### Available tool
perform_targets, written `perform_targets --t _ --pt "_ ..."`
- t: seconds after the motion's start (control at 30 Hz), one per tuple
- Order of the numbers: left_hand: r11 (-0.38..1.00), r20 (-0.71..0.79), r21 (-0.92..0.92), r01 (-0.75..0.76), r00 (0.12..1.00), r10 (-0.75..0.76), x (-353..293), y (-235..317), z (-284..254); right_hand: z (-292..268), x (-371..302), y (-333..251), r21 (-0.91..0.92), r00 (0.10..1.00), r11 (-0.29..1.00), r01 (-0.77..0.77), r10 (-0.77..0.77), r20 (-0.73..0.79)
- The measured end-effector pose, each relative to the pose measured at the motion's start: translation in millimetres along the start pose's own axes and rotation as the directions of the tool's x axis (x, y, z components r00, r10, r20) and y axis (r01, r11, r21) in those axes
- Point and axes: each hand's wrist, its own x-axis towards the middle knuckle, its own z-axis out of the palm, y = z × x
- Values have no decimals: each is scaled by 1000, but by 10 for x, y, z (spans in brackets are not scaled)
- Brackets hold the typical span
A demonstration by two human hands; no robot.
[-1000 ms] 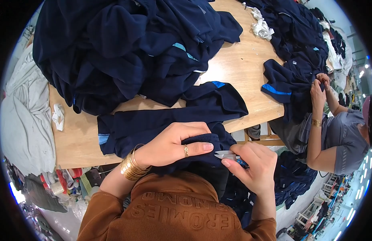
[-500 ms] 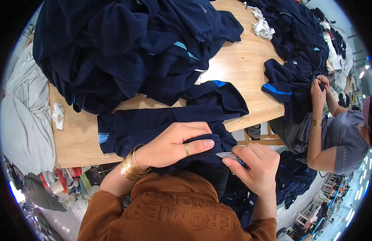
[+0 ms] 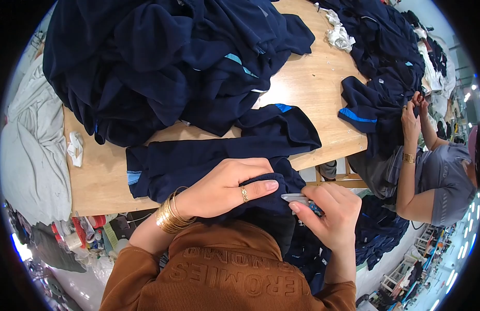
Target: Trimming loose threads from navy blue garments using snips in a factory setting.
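Little moved since earlier frame: left hand fingers still clamp navy garment at counter near edge; right hand fingers pinch small thread snips beside garment fold.

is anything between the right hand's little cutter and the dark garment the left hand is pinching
Nothing visible does. The small cutter in the right hand points straight at the fold of navy garment that the left hand pinches, its tip just beside the left fingers.
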Motion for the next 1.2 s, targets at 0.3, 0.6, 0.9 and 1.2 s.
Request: perform_targets --t 0.3,0.6,0.9,1.2 --pt "1000 -13 -16 11 1000 -11 -15 -17 4 25 -7 -33 65 996 995 -77 79 -30" --pt "1000 -46 -1 6 999 -6 -14 -39 8 75 34 -93 290 963 943 -164 217 -159" --pt "998 -83 -31 56 995 -58 -12 -35 -20 161 -64 -90 671 950 683 -289 290 115" --pt "995 -55 -82 54 997 -58 -2 -43 8 241 -108 -1 556 1000 831 16 1 -30"
